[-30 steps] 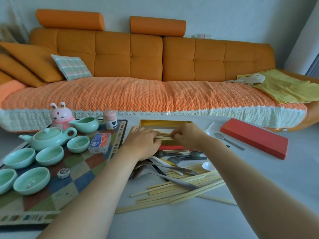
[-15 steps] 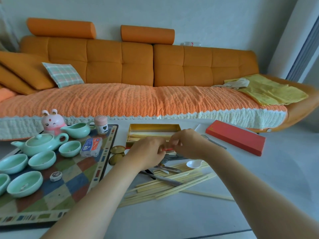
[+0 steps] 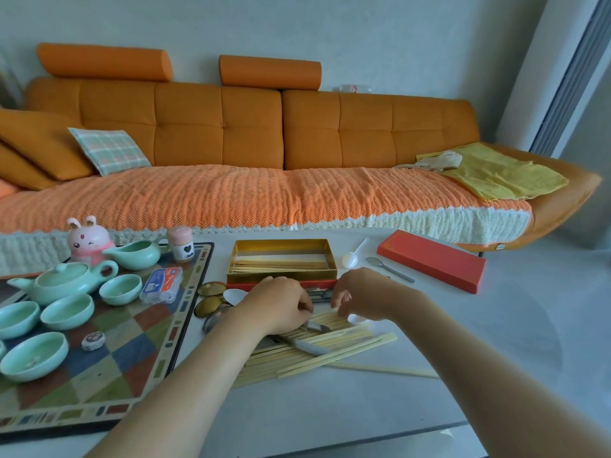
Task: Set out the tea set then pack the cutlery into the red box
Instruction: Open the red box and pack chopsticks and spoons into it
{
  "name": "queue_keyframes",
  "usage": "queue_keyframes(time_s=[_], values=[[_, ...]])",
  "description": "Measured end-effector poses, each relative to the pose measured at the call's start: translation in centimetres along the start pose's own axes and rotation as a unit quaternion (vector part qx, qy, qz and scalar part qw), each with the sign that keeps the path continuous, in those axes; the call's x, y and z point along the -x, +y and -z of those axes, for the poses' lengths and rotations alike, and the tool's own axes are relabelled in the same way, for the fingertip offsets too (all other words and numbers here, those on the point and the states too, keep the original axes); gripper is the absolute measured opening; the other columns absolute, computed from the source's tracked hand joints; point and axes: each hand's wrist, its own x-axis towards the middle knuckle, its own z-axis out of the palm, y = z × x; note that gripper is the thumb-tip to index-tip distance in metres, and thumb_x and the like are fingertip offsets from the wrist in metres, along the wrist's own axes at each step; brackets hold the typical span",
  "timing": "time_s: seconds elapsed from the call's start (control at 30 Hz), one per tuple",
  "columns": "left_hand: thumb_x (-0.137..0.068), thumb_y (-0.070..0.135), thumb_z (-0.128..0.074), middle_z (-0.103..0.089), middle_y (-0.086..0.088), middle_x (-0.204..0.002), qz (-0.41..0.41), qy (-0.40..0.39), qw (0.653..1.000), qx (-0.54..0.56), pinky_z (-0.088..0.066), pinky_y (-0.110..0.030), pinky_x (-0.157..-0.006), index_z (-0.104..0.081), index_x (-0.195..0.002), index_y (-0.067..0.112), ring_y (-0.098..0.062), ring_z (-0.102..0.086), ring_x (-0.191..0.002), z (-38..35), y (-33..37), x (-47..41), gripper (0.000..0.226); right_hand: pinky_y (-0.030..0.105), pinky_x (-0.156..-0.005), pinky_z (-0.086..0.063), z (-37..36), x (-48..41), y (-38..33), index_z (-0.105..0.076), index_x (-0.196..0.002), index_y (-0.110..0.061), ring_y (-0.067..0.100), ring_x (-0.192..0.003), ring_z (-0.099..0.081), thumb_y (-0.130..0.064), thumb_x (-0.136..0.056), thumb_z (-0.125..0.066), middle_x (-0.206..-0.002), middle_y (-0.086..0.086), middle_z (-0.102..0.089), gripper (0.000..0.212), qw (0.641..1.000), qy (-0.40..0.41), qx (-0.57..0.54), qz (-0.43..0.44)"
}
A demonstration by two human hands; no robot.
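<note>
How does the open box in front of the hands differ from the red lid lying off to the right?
The open box shows a gold inside with raised walls; the red lid shows a flat red face. The open box holds several chopsticks; nothing rests on the red lid. The open box sits square to the viewer, the red lid at an angle. Both are long rectangles on the table.

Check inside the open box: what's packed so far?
The box holds a few chopsticks lying lengthwise along its near side; the far part of the floor is bare. The near wall hides the strip just behind it. No spoons or knives visible inside.
</note>
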Motion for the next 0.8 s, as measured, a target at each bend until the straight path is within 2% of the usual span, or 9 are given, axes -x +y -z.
queue_keyframes(time_s=[0.13,0.23,0.3,0.37,0.4,0.53,0.6,0.67,0.8], values=[[-0.092,0.038,-0.059,-0.064,0.015,-0.111,0.020,-0.018,0.999,0.042,-0.044,-0.034,-0.094,-0.070,-0.077,0.038,-0.015,-0.055,-0.109,-0.3,0.0,-0.2,0.019,0.020,-0.073,-0.041,-0.2,-0.3,0.2,-0.070,-0.100,-0.024,0.008,-0.090,-0.057,-0.025,-0.091,-0.067,-0.092,-0.015,-0.059,0.010,1.000,-0.001,-0.005,0.008],[-0.093,0.039,-0.059,-0.065,0.015,-0.109,0.031,-0.007,0.996,0.078,-0.049,-0.033,-0.088,-0.071,-0.093,0.038,-0.012,-0.058,-0.102,-0.8,-0.3,-0.2,0.012,0.022,-0.073,-0.044,-0.2,-0.2,0.5,-0.068,-0.103,-0.025,0.010,-0.091,-0.057,-0.026,-0.095,-0.060,-0.097,-0.012,-0.061,0.011,0.999,0.025,-0.020,0.017],[-0.097,0.035,-0.055,-0.068,0.013,-0.099,0.040,0.017,0.991,0.125,-0.051,-0.029,-0.073,-0.069,-0.104,0.036,-0.008,-0.061,-0.081,-0.8,-0.6,-0.2,0.015,0.031,-0.082,-0.052,0.1,-0.2,0.8,-0.068,-0.099,-0.027,0.015,-0.092,-0.062,-0.022,-0.096,-0.056,-0.099,-0.009,-0.065,0.013,0.997,0.059,-0.048,0.019],[-0.099,0.035,-0.051,-0.069,0.011,-0.087,0.050,0.056,0.984,0.163,-0.048,-0.032,-0.060,-0.064,-0.095,0.040,-0.011,-0.058,-0.061,-0.7,-0.8,-0.4,0.014,0.034,-0.086,-0.052,0.6,-0.4,1.1,-0.069,-0.100,-0.028,0.016,-0.093,-0.063,-0.018,-0.097,-0.053,-0.099,-0.008,-0.066,0.019,0.993,0.097,-0.067,0.018],[-0.099,0.036,-0.050,-0.069,0.011,-0.085,0.055,0.079,0.979,0.178,-0.050,-0.035,-0.060,-0.062,-0.091,0.041,-0.013,-0.060,-0.060,-0.4,-0.9,-0.5,0.016,0.036,-0.087,-0.052,0.8,-0.6,1.2,-0.069,-0.103,-0.029,0.016,-0.094,-0.063,-0.017,-0.098,-0.051,-0.101,-0.008,-0.066,0.022,0.991,0.114,-0.073,0.016],[-0.100,0.036,-0.051,-0.068,0.018,-0.089,0.074,0.145,0.964,0.208,-0.057,-0.041,-0.072,-0.066,-0.105,0.036,-0.019,-0.067,-0.076,0.4,-1.8,-0.8,0.016,0.037,-0.091,-0.052,1.1,-1.1,1.8,-0.068,-0.116,-0.022,0.019,-0.105,-0.063,-0.010,-0.099,-0.044,-0.119,-0.001,-0.066,0.032,0.984,0.156,-0.081,0.003],[-0.099,0.032,-0.055,-0.068,0.017,-0.096,0.076,0.143,0.959,0.233,-0.054,-0.036,-0.075,-0.067,-0.107,0.034,-0.021,-0.065,-0.088,0.7,-2.4,-1.0,0.015,0.036,-0.088,-0.052,0.9,-1.5,2.0,-0.068,-0.116,-0.021,0.019,-0.102,-0.062,-0.008,-0.099,-0.042,-0.120,0.001,-0.065,0.033,0.983,0.169,-0.076,-0.005],[-0.098,0.027,-0.057,-0.066,0.013,-0.108,0.071,0.142,0.960,0.229,-0.046,-0.027,-0.081,-0.067,-0.111,0.032,-0.012,-0.060,-0.099,0.9,-3.1,-1.1,0.017,0.034,-0.082,-0.052,0.8,-2.0,1.9,-0.069,-0.114,-0.021,0.019,-0.096,-0.061,-0.008,-0.099,-0.042,-0.117,0.001,-0.064,0.033,0.979,0.192,-0.073,-0.011],[-0.100,0.014,-0.053,-0.063,0.010,-0.115,0.069,0.229,0.952,0.192,-0.041,-0.017,-0.080,-0.069,-0.115,0.024,-0.004,-0.058,-0.090,2.0,-4.7,-1.1,0.024,0.036,-0.077,-0.049,0.5,-3.4,0.7,-0.069,-0.112,-0.020,0.020,-0.091,-0.058,-0.002,-0.095,-0.042,-0.105,0.000,-0.060,0.037,0.967,0.234,-0.100,0.001]])
